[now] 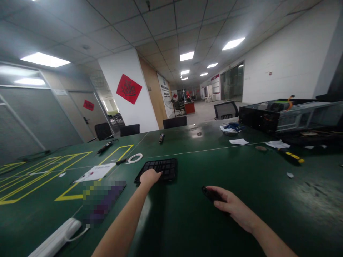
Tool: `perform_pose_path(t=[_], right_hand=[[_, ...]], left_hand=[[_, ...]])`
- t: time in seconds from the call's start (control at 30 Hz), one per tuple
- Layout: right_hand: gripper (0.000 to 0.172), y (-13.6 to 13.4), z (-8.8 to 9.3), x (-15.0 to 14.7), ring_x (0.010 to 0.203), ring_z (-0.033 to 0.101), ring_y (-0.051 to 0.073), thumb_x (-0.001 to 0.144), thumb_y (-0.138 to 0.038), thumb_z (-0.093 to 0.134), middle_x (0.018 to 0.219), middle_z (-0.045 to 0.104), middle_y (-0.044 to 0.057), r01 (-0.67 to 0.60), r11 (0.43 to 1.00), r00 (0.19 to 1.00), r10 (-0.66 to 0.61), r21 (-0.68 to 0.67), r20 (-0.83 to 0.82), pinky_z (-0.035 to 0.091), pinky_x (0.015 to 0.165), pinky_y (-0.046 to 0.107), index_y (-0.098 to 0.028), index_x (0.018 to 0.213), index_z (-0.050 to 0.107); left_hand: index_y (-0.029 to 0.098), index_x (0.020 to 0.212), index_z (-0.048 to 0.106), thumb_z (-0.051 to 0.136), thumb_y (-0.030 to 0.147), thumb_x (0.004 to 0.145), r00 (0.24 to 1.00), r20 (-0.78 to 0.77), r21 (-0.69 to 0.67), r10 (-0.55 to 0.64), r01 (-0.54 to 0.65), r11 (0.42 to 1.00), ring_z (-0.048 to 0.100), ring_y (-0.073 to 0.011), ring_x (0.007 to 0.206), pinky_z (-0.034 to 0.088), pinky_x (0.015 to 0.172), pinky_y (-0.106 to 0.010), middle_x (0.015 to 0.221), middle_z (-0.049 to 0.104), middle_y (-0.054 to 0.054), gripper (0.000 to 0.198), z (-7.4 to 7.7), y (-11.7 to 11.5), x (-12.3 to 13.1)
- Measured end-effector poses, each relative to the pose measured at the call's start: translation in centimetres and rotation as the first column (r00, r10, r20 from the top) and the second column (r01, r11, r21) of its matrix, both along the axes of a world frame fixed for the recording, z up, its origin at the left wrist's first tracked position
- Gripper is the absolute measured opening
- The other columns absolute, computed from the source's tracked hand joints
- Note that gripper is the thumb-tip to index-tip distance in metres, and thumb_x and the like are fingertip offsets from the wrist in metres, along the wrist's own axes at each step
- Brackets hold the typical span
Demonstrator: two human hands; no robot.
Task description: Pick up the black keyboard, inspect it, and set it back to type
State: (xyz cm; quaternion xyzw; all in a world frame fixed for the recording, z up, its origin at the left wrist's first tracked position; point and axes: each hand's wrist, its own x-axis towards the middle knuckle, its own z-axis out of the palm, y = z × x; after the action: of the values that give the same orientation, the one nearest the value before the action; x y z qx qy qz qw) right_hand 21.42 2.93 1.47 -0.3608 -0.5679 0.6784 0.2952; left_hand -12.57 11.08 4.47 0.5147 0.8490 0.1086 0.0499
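Rests the left hand [150, 177] at the near edge of the black tray [170, 167], with the fingers bent over its small compartments. Cannot tell, because of the partly hidden fingertips, between a simple touch and a real grip. Holds in the right hand [232, 205] a small black object [209, 194], pressed between the thumb and the fingers, to the right of the tray and a little nearer than it. Cannot tell exactly the kind of this object.

Has the tray lying flat on the green table [182, 221]. Shows just beyond the left side of the tray a white ring [141, 156], and farther beyond the tray a short dark cylinder [161, 138]. Has to the left of the tray a sheet of paper [98, 172], lying partly over yellow lines [70, 196]. Shows on the near left of the tray a purple thing [108, 201], too blurred to name, and farther on this side a long white thing [57, 235]. Has well to the right of the tray a yellow and black screwdriver [294, 156]. Shows beyond the tray, on the right, a bowl [230, 134] and an open computer case [258, 119].
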Motion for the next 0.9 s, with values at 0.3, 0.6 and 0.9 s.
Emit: perform_pose_path(t=[0.3, 0.6, 0.9], right_hand=[[0.053, -0.3, 1.5, 0.2, 0.112, 0.038, 0.02, 0.07, -0.029, 0.052, 0.126, 0.035, 0.004, -0.011, 0.998, 0.998, 0.014, -0.056, 0.053, 0.032, 0.094, 0.037, -0.025, 0.121, 0.036], [0.051, 0.0, 0.6, 0.1, 0.113, 0.039, 0.019, 0.071, -0.03, 0.053, 0.125, 0.039, 0.002, -0.015, 1.0, 1.0, 0.015, 0.008, -0.008, 0.031, 0.097, 0.037, -0.026, 0.12, 0.038], [0.053, -0.4, -0.8, -1.1, 0.104, 0.047, 0.024, 0.063, -0.035, 0.061, 0.114, 0.051, 0.007, 0.086, 0.984, 0.995, -0.078, 0.157, -0.056, 0.037, 0.092, 0.042, -0.02, 0.112, 0.047]], left_hand=[[0.013, 0.091, 0.064, 0.057, 0.044, 0.06, 0.999, -0.027, -0.167, -0.02, 0.015, 0.986, 0.057, -0.029, 0.095, 0.044, 0.075, -0.033, 0.104, 0.061, -0.016, 0.044, 0.3, 2.7, -0.7], [0.007, 0.092, 0.056, 0.041, 0.042, 0.077, 0.992, -0.011, 0.024, -0.124, 0.124, 0.992, 0.057, -0.0281, 0.093, 0.041, 0.075, -0.033, 0.096, 0.061, -0.021, 0.04, 0.9, -0.8, 4.4], [0.018, 0.097, 0.046, 0.043, 0.043, 0.079, 0.63, 0.318, 0.447, -0.708, 0.559, 0.698, 0.054, -0.022, 0.083, 0.039, 0.07, -0.029, 0.09, 0.057, -0.011, 0.032, -2.0, -10.0, 13.9]])
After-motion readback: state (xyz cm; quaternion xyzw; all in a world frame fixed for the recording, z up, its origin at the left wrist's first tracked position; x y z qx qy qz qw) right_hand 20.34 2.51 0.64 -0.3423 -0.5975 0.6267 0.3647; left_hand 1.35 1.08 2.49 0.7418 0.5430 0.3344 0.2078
